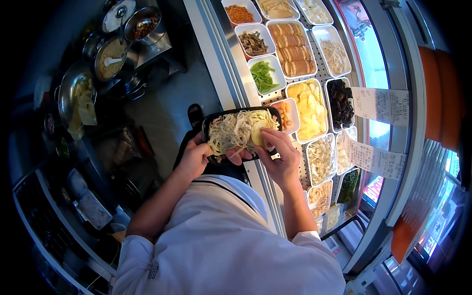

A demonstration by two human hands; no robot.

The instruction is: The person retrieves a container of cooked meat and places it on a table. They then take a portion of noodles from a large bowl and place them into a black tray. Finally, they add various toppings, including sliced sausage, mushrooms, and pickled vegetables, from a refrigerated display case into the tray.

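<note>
A black rectangular food container point(242, 109) sits in front of me, filled with pale noodle-like shreds point(233, 129). My left hand point(193, 158) is closed on its left end, thumb over the rim. Above the container's right end, my right hand point(282, 156) pinches a round pale-yellow slice point(257, 132), which looks like potato. The slice lies on or just over the shreds; I cannot tell whether it touches them. Beyond the right hand stands a white tray of similar yellow slices point(307, 110), next to a smaller tray with orange pieces point(289, 112).
White trays of foods fill the counter on the right: green strips point(263, 76), rolled brown slices point(294, 48), black fungus point(340, 103). Paper slips point(379, 105) hang over the far trays. Metal bowls point(114, 58) stand at the far left, and a shelf rack point(54, 204) at the near left.
</note>
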